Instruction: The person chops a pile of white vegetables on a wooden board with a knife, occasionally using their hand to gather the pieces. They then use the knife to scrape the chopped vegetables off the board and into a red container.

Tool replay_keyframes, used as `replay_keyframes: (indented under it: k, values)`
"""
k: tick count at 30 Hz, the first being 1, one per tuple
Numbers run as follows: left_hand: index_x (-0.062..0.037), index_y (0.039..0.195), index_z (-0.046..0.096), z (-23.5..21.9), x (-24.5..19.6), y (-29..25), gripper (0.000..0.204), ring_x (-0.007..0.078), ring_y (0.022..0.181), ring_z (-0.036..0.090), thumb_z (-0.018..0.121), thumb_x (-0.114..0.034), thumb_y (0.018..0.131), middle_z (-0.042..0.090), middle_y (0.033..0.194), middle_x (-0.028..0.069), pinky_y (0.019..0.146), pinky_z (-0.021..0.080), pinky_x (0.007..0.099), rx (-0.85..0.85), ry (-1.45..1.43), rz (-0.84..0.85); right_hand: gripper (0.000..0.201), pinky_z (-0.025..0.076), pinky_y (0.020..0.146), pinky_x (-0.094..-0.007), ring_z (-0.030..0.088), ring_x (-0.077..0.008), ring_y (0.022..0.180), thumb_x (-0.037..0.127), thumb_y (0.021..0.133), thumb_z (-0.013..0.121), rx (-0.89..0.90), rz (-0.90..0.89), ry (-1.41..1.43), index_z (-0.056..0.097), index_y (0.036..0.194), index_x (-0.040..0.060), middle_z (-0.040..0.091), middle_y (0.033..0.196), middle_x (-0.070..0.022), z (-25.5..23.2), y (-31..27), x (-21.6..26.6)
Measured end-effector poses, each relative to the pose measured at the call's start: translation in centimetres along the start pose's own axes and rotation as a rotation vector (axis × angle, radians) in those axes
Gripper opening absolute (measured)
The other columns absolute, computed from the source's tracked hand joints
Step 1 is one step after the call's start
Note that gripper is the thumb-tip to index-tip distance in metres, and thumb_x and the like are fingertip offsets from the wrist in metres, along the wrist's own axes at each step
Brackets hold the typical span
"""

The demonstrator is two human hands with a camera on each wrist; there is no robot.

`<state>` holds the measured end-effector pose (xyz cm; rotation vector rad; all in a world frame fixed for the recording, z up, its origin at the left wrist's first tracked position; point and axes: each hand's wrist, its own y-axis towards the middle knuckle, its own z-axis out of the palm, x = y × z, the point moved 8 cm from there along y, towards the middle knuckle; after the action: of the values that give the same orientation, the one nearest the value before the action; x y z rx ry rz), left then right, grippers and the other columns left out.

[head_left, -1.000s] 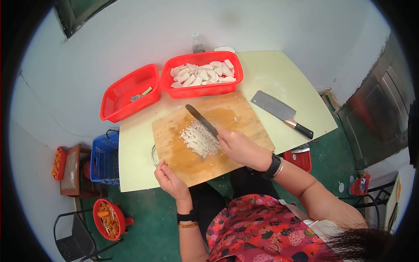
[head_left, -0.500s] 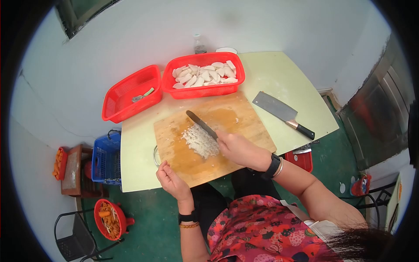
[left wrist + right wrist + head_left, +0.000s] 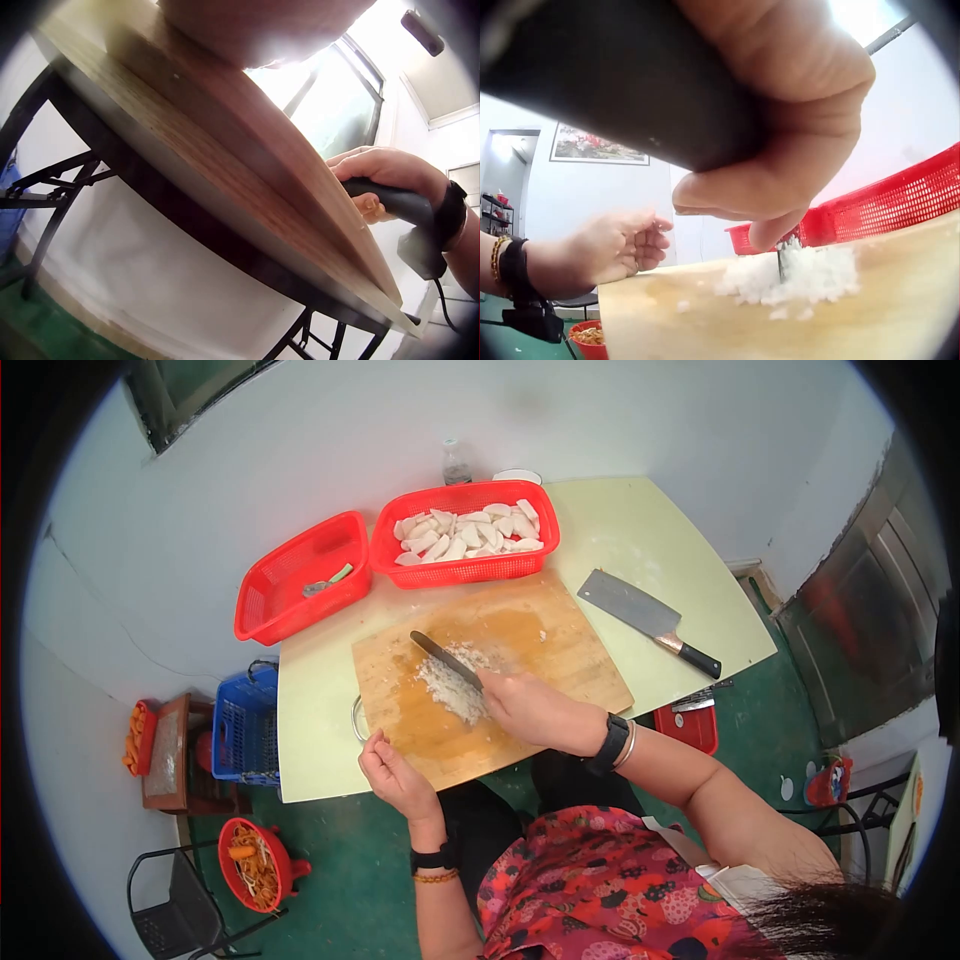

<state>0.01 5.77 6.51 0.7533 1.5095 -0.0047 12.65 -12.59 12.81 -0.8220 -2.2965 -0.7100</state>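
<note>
My right hand (image 3: 525, 705) grips a knife (image 3: 445, 658) with a long, narrow, dark blade. The blade lies across a heap of finely chopped white bits (image 3: 452, 692) on the wooden cutting board (image 3: 585, 660). From the right wrist view, curled fingers (image 3: 802, 161) surround the handle and the blade stands edge-down in the white heap (image 3: 825, 270). My left hand (image 3: 397, 775) is at the board's near left corner, fingers loosely curled and holding nothing. Its heel sits right at the board's edge in the right wrist view.
Behind the board stands a red basket (image 3: 465, 572) of white slices; left of it, another red basket (image 3: 268, 622) holds a small tool with a pale green handle (image 3: 340, 573). A cleaver (image 3: 630, 603) lies on the table (image 3: 690, 550) to the right. A clear bottle (image 3: 456, 465) stands at the back.
Over the last half second the knife and right hand have moved left, from the heap's right side to across its middle. The left hand stays at the board's corner.
</note>
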Motion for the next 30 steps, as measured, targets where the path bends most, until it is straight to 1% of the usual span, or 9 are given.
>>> replay_keyframes:
  k: [3,9,12,15,18,21,24,26,30]
  values:
    - [0.0038,0.112,0.059,-0.1,0.2,-0.1,0.030,0.0225,0.095,0.057,0.043,-0.020,0.104,0.057,0.101,0.0125,0.088,0.045,0.0339,-0.001,0.000,-0.006,0.020,0.048,0.067,-0.0522,0.061,-0.0471,0.078,0.007,0.091,0.049,0.041,0.041,0.022,0.051,0.106,-0.0058,0.060,0.079,-0.0296,-0.4,0.0,0.5]
    - [0.0044,0.110,0.059,0.0,0.1,0.0,0.029,0.0222,0.096,0.057,0.043,-0.020,0.104,0.058,0.103,0.0130,0.088,0.046,0.0342,-0.006,0.016,-0.013,0.019,0.048,0.066,-0.0517,0.061,-0.0462,0.075,0.007,0.091,0.048,0.067,0.034,-0.006,0.050,0.104,-0.0067,0.061,0.077,-0.0281,1.0,0.0,-0.1]
    - [0.0047,0.109,0.058,-0.1,1.0,-0.1,0.029,0.0219,0.096,0.057,0.043,-0.020,0.104,0.059,0.104,0.0135,0.088,0.046,0.0341,0.004,-0.025,-0.037,0.021,0.048,0.066,-0.0518,0.061,-0.0463,0.075,0.008,0.091,0.048,0.018,-0.008,0.020,0.049,0.105,-0.0069,0.060,0.076,-0.0282,0.3,-0.2,1.3]
    - [0.0049,0.109,0.058,-0.1,1.0,-0.3,0.029,0.0219,0.097,0.057,0.043,-0.020,0.104,0.059,0.105,0.0140,0.089,0.046,0.0339,0.016,-0.043,-0.045,0.021,0.048,0.067,-0.0522,0.061,-0.0469,0.077,0.008,0.090,0.048,0.056,0.038,0.007,0.048,0.106,-0.0069,0.060,0.076,-0.0284,2.0,-0.3,0.2]
    - [0.0049,0.109,0.058,0.0,0.9,-0.1,0.030,0.0219,0.098,0.058,0.043,-0.020,0.104,0.060,0.106,0.0141,0.090,0.046,0.0339,0.002,-0.048,-0.029,0.022,0.048,0.068,-0.0524,0.061,-0.0469,0.078,0.007,0.090,0.049,0.108,0.060,0.013,0.048,0.106,-0.0068,0.061,0.078,-0.0283,1.7,0.1,0.2]
    - [0.0048,0.110,0.058,0.0,0.9,-0.2,0.030,0.0216,0.098,0.057,0.043,-0.021,0.105,0.060,0.106,0.0138,0.090,0.046,0.0340,0.017,-0.047,-0.035,0.020,0.047,0.068,-0.0529,0.061,-0.0468,0.080,0.006,0.089,0.049,0.039,0.008,0.025,0.048,0.104,-0.0072,0.061,0.079,-0.0286,1.1,-0.1,1.5]
    - [0.0041,0.110,0.057,-0.1,0.6,-0.3,0.031,0.0200,0.099,0.057,0.042,-0.023,0.105,0.059,0.106,0.0125,0.091,0.046,0.0333,0.030,-0.034,-0.041,0.019,0.047,0.068,-0.0529,0.061,-0.0468,0.079,0.006,0.089,0.050,0.117,0.072,-0.008,0.048,0.103,-0.0074,0.061,0.078,-0.0290,2.4,-0.6,0.5]
    - [0.0028,0.112,0.056,0.0,0.9,-0.1,0.032,0.0170,0.101,0.056,0.041,-0.025,0.106,0.059,0.107,0.0102,0.093,0.045,0.0316,0.036,-0.026,-0.039,0.019,0.047,0.067,-0.0526,0.061,-0.0465,0.077,0.005,0.088,0.051,0.105,0.056,0.001,0.048,0.102,-0.0073,0.060,0.076,-0.0291,2.2,-0.2,0.6]
    - [0.0026,0.111,0.056,0.1,0.6,-0.2,0.032,0.0169,0.101,0.056,0.041,-0.025,0.106,0.059,0.106,0.0095,0.093,0.045,0.0316,0.049,-0.012,-0.033,0.020,0.048,0.067,-0.0515,0.060,-0.0467,0.075,0.005,0.088,0.051,0.032,-0.049,0.029,0.048,0.102,-0.0079,0.059,0.073,-0.0286,1.5,-0.6,2.2]
